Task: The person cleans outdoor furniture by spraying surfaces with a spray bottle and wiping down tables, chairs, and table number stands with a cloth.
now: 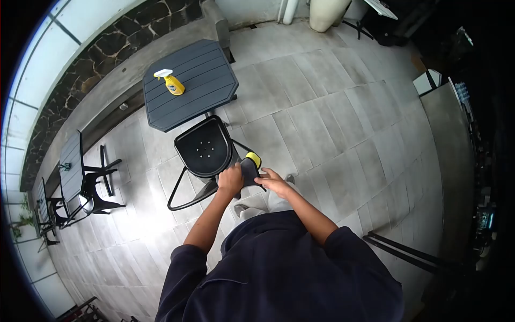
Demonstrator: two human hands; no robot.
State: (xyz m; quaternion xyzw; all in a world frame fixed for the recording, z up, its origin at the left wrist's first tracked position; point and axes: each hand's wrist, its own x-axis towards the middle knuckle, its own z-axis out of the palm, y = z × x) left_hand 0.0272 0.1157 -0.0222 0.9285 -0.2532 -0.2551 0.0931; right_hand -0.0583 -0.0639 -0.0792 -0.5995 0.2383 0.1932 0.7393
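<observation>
A black metal chair (pixel 201 147) with a holed seat stands before me, its backrest toward my body. My left hand (pixel 230 181) is closed around part of that backrest. On the backrest's other side is my right hand (pixel 273 183), fingers apart and stretched out, their tips touching the dark panel. Just beyond both hands a yellow item (pixel 253 159) rests against the top of the panel; its kind is unclear. A yellow spray bottle (pixel 174 85) with a white trigger head stands on the dark slatted table (pixel 204 61) past the chair.
Another slatted table (pixel 71 166) and a black chair (pixel 96 198) are at the left, along a stone-faced wall (pixel 115 43). A beige pot (pixel 326 15) stands at the back. Dark legs (pixel 399 252) jut in at right, near a counter (pixel 442 123). Grey tiles (pixel 322 118) cover the floor.
</observation>
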